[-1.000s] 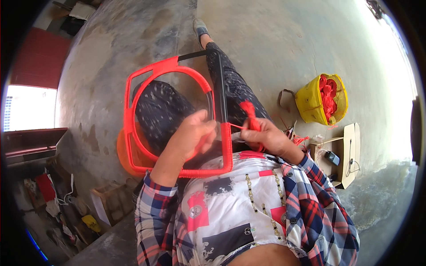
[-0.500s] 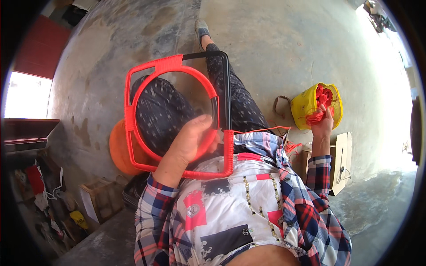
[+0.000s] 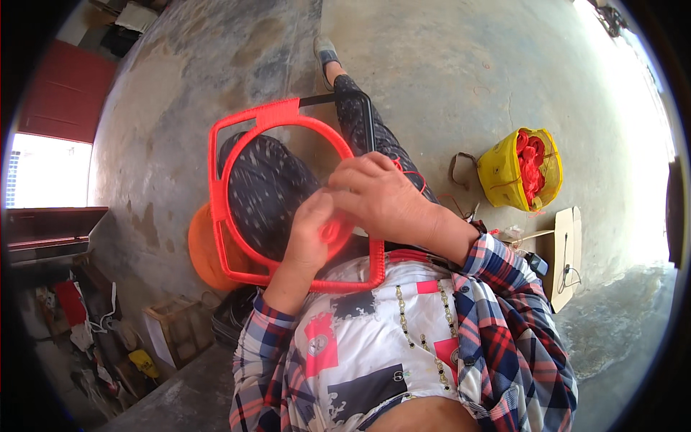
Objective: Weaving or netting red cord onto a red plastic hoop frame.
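A rounded-square black frame with inner ring (image 3: 278,114), mostly red-wrapped, is held over the lap (image 3: 268,191). Thin red cord (image 3: 398,165) curls beside it.

And it's the grey concrete floor (image 3: 417,72) doing the carrying here, blotched dark on the far left, with a paler, scuffed stretch near on the right! Out at the far end, there's my shoe (image 3: 325,52), planted. Over on the right, the yellow bucket (image 3: 499,173), leaning a little, with a brown strap (image 3: 453,173) curled just beside it on its left. Nearer, an open cardboard box (image 3: 566,248). Across to the near left, a crate (image 3: 191,327), and the clutter (image 3: 86,324) beyond it, too jumbled to sort!
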